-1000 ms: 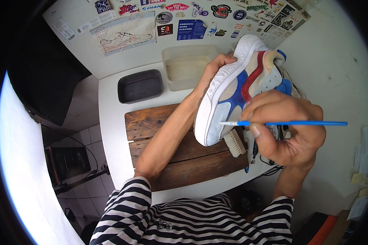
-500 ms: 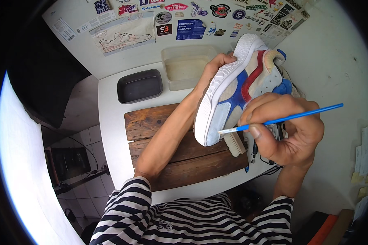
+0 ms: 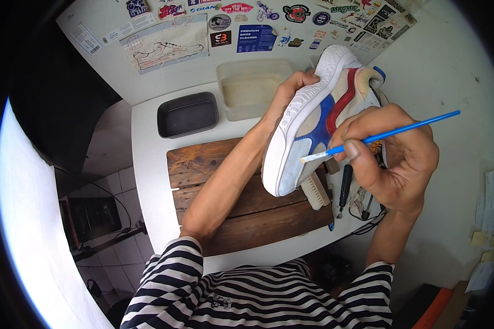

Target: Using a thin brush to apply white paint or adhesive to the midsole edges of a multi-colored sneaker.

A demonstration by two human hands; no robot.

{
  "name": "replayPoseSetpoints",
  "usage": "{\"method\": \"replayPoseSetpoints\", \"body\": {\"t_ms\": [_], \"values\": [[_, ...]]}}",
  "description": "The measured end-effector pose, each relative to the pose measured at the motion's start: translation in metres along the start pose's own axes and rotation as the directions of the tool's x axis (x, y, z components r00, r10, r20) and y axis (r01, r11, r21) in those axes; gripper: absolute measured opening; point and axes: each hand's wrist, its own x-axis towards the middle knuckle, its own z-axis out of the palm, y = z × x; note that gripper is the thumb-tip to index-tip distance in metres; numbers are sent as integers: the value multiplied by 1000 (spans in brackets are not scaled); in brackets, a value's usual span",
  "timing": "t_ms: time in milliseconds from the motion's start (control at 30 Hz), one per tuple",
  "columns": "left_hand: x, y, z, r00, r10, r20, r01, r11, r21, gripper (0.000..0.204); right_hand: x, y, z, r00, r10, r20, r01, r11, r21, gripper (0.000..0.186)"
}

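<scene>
Tilted above the table is a sneaker with a thick white sole and blue, red, cream and pale grey-blue panels. My left hand grips it at the sole from the far left side, most of the fingers hidden behind the shoe. Between thumb and fingers, my right hand pinches a thin paintbrush with a blue handle. Its whitish bristle tip is at the pale grey-blue toe panel, by the edge near the blue part; whether it touches I cannot tell.
Below the shoe lie a dark wooden board and a scrub brush with pale bristles. A black pen-shaped tool and cables are at the right. Behind stand a black tray and a clear plastic tub. Stickers cover the back wall.
My right hand has moved the paintbrush tip up and slightly right along the toe panel, away from its lower corner. The sneaker has barely shifted in my left hand.
</scene>
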Motion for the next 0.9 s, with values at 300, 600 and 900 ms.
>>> {"method": "replayPoseSetpoints", "body": {"t_ms": [300,600,900], "values": [[0,-1,3,992,-97,83,108,984,-142,50,4,-1,-14,995,-27,93,36,995,-92,4],[-4,1,6,997,-69,32,71,995,-69,50,3,2,-13,1000,-6,13,8,995,-99,5],[3,-3,-2,999,-31,38,33,998,-53,48,-3,0,-12,997,-53,57,60,988,-139,3]]}}
